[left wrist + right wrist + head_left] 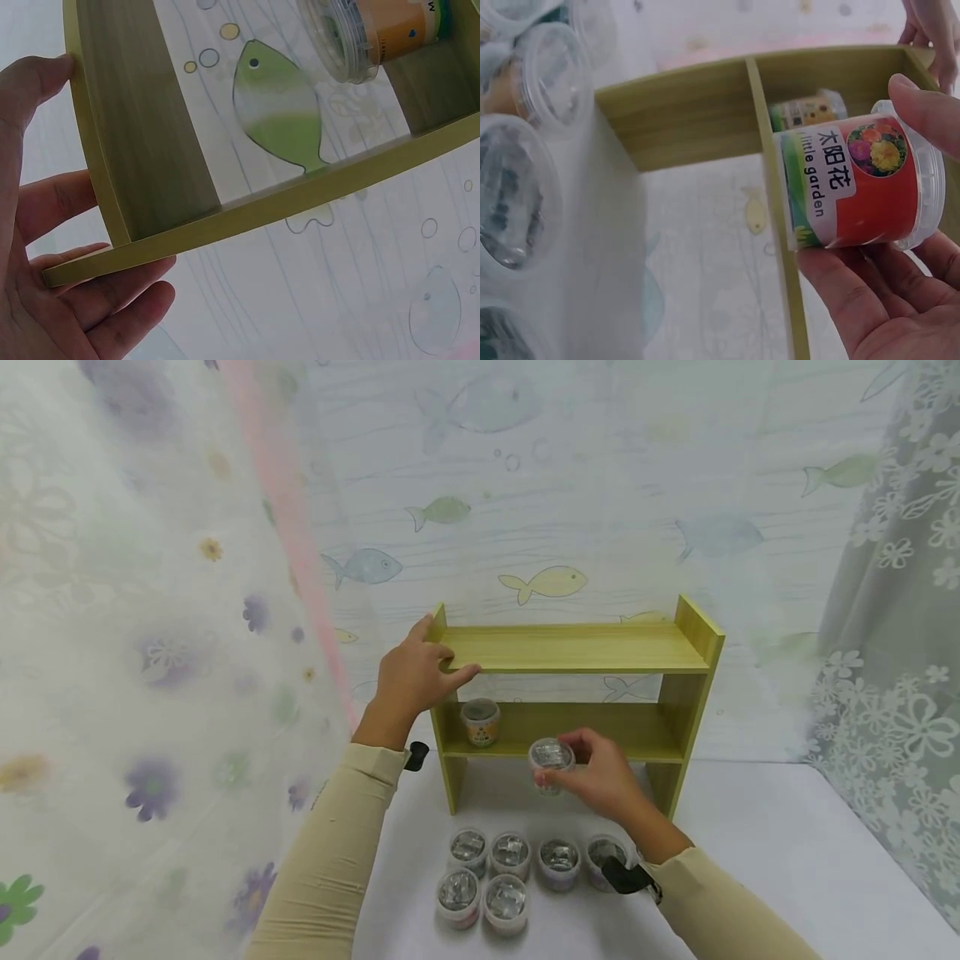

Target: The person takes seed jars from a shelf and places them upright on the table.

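A two-tier yellow-green wooden shelf point(570, 647) stands against the fish-print backdrop. My left hand point(412, 672) holds its upper left corner, the thumb along the upper board and the other fingers around the side panel. In front of the lower board, my right hand point(606, 778) grips a small clear-lidded plastic tub point(551, 755) between thumb and fingers. Its red label with flowers, reading "little garden", faces the right wrist view. Another tub point(480, 723), with an orange label, sits at the left end of the lower board.
Several more lidded tubs point(506, 902) stand in a loose group on the white tabletop point(757, 827), in front of the shelf. Patterned curtain point(150, 652) hangs at the left, and lacy grey curtain point(892, 693) at the right.
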A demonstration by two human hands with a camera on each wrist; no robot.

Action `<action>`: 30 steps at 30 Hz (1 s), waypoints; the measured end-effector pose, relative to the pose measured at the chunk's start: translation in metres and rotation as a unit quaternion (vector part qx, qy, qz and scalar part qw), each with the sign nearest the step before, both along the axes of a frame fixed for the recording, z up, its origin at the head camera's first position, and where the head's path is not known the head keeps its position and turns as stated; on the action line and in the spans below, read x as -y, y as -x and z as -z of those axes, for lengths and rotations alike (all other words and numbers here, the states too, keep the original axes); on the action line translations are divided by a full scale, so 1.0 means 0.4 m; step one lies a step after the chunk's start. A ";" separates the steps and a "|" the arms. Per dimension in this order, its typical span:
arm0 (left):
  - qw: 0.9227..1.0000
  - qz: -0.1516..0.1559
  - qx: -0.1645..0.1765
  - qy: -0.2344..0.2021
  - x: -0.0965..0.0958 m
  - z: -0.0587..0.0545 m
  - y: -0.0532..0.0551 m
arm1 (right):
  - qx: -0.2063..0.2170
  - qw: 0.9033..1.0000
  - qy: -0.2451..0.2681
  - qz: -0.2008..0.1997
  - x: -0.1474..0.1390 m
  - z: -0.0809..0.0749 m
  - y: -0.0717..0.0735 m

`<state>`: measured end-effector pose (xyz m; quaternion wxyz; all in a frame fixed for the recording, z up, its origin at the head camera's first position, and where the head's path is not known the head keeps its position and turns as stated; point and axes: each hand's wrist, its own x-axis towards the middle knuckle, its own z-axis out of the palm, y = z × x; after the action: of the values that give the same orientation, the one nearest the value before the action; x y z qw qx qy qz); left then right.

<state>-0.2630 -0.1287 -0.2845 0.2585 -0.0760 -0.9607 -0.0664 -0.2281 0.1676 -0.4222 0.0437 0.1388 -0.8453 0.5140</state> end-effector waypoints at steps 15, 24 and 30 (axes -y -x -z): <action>1.000 0.000 -0.006 -0.005 -0.001 0.006 -0.006 | 0.005 0.999 0.015 -0.040 -0.023 0.034 -0.079; 1.000 -0.001 -0.005 -0.004 -0.001 0.005 -0.005 | -0.004 0.997 0.021 -0.073 -0.047 0.066 -0.121; 1.000 0.001 -0.012 -0.008 -0.004 0.005 -0.007 | 0.037 0.996 0.036 -0.077 -0.058 0.098 -0.160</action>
<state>-0.2603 -0.1272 -0.2863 0.2703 -0.0761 -0.9569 -0.0737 -0.1639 0.1907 -0.4615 -0.0225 0.1822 -0.8141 0.5510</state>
